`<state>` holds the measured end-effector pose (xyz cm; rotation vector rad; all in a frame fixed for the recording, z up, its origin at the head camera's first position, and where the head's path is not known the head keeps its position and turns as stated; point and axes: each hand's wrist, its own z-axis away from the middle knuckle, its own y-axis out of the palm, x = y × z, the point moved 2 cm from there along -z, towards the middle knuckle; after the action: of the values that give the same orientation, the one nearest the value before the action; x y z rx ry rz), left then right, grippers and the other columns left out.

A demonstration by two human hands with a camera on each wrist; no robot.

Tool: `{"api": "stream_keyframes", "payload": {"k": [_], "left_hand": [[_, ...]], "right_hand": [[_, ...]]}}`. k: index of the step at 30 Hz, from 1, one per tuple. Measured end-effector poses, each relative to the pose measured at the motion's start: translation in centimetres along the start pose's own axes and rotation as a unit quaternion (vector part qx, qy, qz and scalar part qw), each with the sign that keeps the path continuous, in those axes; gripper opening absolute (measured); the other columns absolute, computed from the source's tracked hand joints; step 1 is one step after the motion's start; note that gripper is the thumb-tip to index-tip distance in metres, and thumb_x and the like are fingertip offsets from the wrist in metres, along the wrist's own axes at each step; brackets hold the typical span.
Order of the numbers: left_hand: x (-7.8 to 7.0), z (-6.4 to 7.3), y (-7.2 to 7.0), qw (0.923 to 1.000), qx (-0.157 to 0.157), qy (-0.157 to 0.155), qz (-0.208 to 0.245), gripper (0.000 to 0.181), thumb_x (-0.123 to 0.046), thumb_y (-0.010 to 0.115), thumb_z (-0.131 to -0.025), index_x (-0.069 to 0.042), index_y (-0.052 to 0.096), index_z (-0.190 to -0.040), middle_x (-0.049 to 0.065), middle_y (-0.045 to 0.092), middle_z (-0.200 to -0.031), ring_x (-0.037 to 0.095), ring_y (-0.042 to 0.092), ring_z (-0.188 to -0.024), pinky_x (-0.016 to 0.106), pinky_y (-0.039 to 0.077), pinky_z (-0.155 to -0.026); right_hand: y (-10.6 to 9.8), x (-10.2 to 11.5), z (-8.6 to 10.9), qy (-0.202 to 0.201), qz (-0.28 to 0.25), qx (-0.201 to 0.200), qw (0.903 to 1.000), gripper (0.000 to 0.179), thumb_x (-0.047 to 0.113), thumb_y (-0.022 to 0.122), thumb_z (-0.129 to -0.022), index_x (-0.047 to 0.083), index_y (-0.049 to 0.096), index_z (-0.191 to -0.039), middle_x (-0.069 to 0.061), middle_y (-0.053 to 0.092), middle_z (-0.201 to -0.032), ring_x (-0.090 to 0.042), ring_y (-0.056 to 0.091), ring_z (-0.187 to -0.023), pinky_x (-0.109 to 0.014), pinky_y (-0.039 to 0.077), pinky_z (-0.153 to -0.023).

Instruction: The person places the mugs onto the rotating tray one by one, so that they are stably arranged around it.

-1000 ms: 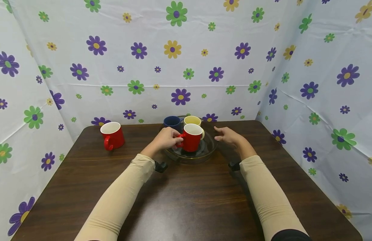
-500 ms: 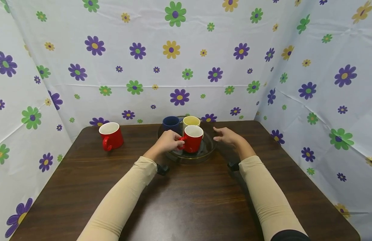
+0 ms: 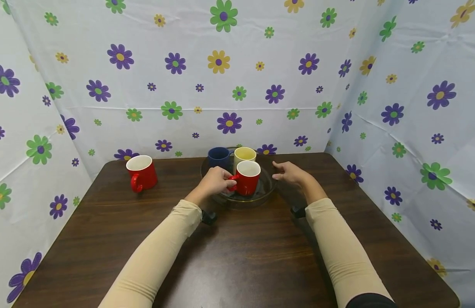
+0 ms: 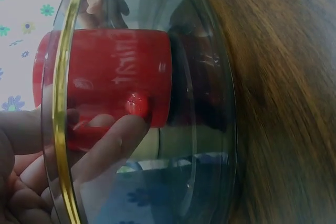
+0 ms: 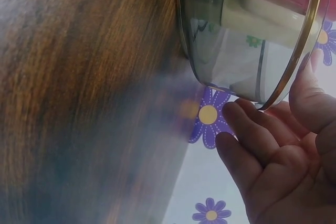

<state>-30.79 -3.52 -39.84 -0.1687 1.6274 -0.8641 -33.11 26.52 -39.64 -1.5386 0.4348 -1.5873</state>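
Note:
My left hand (image 3: 215,182) pinches the handle of a red mug (image 3: 248,179) with a white inside. That mug stands upright within a clear glass bowl (image 3: 266,194) with a gold rim. In the left wrist view, the fingers (image 4: 113,148) show through the glass at the mug's handle. Behind the red mug are a blue mug (image 3: 219,157) and a yellow mug (image 3: 244,154), also in the bowl. At the bowl's right side is my right hand (image 3: 293,174), thumb and fingers apart. In the right wrist view its fingertips (image 5: 231,111) are right at the outer wall.
A second red mug (image 3: 143,174) stands upright at the back left of the dark wooden table (image 3: 237,256), its handle toward the front. A white flowered cloth (image 3: 237,98) hangs closely behind the table and along both sides.
The red mug and my left hand have shifted slightly to the right inside the bowl. My right hand has stayed beside the bowl, and the head view has turned a little.

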Motion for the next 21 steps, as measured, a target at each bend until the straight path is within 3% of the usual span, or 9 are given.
{"api": "stream_keyframes", "payload": {"k": [4, 8, 11, 16, 21], "left_hand": [[0.2, 0.1, -0.2, 0.9996, -0.009, 0.005, -0.028, 0.017, -0.016, 0.077, -0.092, 0.0, 0.078, -0.099, 0.014, 0.076, -0.086, 0.021, 0.074, -0.067, 0.029, 0.061, -0.065], [0.3, 0.2, -0.1, 0.9991, -0.015, 0.006, -0.038, 0.018, -0.017, 0.077, -0.092, -0.001, 0.078, -0.098, 0.014, 0.076, -0.085, 0.02, 0.073, -0.067, 0.029, 0.061, -0.065], [0.4, 0.3, -0.1, 0.9991, -0.019, 0.006, -0.037, 0.018, -0.017, 0.077, -0.092, -0.001, 0.078, -0.098, 0.014, 0.076, -0.086, 0.021, 0.074, -0.067, 0.029, 0.061, -0.065], [0.3, 0.3, 0.0, 0.9989, -0.027, 0.011, -0.037, 0.018, -0.017, 0.077, -0.092, 0.0, 0.078, -0.098, 0.014, 0.076, -0.084, 0.021, 0.074, -0.067, 0.028, 0.06, -0.063], [0.3, 0.4, -0.1, 0.9987, -0.033, 0.011, -0.038, 0.018, -0.017, 0.078, -0.091, 0.0, 0.078, -0.098, 0.011, 0.076, -0.082, 0.022, 0.074, -0.068, 0.028, 0.06, -0.062]], "right_hand": [[0.1, 0.2, 0.1, 0.005, 0.018, -0.004, 0.9998, 0.067, 0.015, 0.062, -0.102, -0.002, 0.026, -0.157, -0.023, 0.024, -0.162, -0.044, 0.027, -0.147, -0.055, 0.028, -0.119], [0.4, 1.2, 0.1, -0.007, 0.088, -0.008, 0.996, 0.066, 0.014, 0.063, -0.101, -0.003, 0.029, -0.156, -0.028, 0.027, -0.16, -0.046, 0.028, -0.147, -0.056, 0.027, -0.119], [0.8, 2.0, 0.2, -0.013, 0.124, -0.001, 0.9922, 0.064, 0.012, 0.061, -0.101, 0.001, 0.031, -0.157, -0.03, 0.021, -0.162, -0.048, 0.024, -0.148, -0.059, 0.023, -0.119], [1.5, 2.9, 0.6, 0.006, 0.098, 0.028, 0.9948, 0.058, 0.001, 0.049, -0.104, 0.014, 0.034, -0.159, -0.03, 0.0, -0.166, -0.051, 0.012, -0.15, -0.066, 0.017, -0.118], [1.7, 3.5, 0.7, 0.02, 0.079, 0.041, 0.9958, 0.062, -0.009, 0.04, -0.1, 0.014, 0.037, -0.158, -0.03, -0.008, -0.165, -0.052, 0.008, -0.15, -0.066, 0.016, -0.117]]}}
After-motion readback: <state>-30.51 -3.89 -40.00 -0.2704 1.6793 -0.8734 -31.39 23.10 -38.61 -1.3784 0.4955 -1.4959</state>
